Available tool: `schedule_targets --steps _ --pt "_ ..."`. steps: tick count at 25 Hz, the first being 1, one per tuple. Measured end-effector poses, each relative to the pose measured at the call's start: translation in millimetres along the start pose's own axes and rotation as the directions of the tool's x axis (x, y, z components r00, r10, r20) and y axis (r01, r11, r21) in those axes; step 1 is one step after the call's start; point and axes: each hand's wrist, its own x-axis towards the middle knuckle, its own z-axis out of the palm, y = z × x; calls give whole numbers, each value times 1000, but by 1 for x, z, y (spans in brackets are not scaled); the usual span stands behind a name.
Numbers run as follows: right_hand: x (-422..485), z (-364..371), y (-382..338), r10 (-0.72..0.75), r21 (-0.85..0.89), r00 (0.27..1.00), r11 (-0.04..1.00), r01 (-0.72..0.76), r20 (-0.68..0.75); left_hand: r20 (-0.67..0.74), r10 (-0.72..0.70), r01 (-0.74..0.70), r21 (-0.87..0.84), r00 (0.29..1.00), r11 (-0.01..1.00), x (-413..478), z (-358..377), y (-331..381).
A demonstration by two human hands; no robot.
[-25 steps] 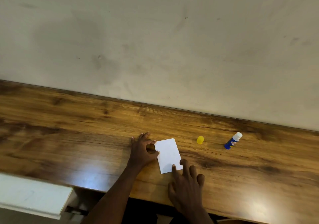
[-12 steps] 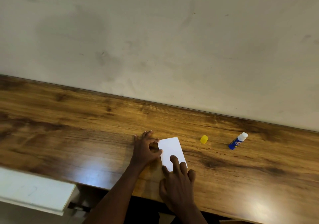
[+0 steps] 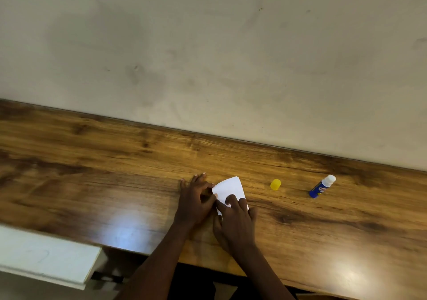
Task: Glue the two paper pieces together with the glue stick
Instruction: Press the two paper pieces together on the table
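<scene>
A small white paper piece [image 3: 230,188] lies on the wooden desk [image 3: 115,184]. Only one white sheet shows; whether a second lies under it I cannot tell. My left hand [image 3: 196,201] pinches the paper's left edge with thumb and fingers. My right hand [image 3: 234,218] rests flat on the paper's near half, fingers spread and pressing down, hiding that part. A blue glue stick [image 3: 321,186] with its white tip uncovered lies on its side to the right. Its yellow cap [image 3: 275,184] sits apart, between the paper and the stick.
A plain pale wall [image 3: 208,57] rises right behind the desk's far edge. A white ledge or board [image 3: 44,258] sticks out below the desk's near edge at the lower left. Bare wood lies left of my hands and right of the glue stick.
My right hand has slid forward and left onto the paper, from its near corner to covering its lower half. My left hand has stayed at the paper's left edge.
</scene>
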Motion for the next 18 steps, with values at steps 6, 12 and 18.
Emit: schedule_targets --steps 6,12,18 --pt "-22 9 2 10 47 999 999 -12 41 -12 20 -19 41 1000 999 -2 1 0" --pt "-39 3 3 5 52 997 999 -9 78 -8 22 -21 51 1000 998 -2 0 2" --pt "-25 -16 25 183 326 979 934 -144 -91 15 34 -36 85 999 996 -1 1 1"
